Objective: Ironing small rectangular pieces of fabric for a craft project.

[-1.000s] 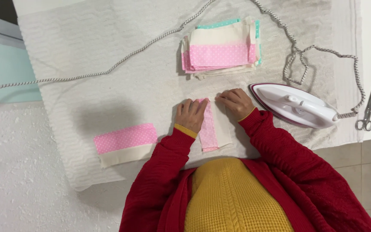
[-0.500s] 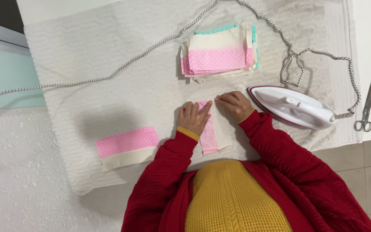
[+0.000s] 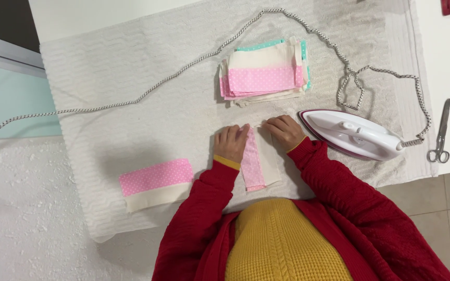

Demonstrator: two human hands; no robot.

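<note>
A small pink-dotted and cream fabric piece (image 3: 260, 162) lies lengthwise on the white towel (image 3: 131, 104) just in front of me. My left hand (image 3: 230, 143) presses flat on its pink left side, fingertips at the top edge. My right hand (image 3: 285, 131) holds its cream top right corner. Both sleeves are red. A stack of similar pink, cream and teal fabric pieces (image 3: 264, 73) sits just beyond my hands.
A white iron (image 3: 355, 135) rests on the towel right of my right hand, its braided cord (image 3: 183, 73) looping across the towel to the left. Scissors (image 3: 441, 132) lie at the far right. A single pink and cream piece (image 3: 156, 183) lies at the left.
Both hands stay on the fabric piece with only slight finger movement. The view has drifted a little.
</note>
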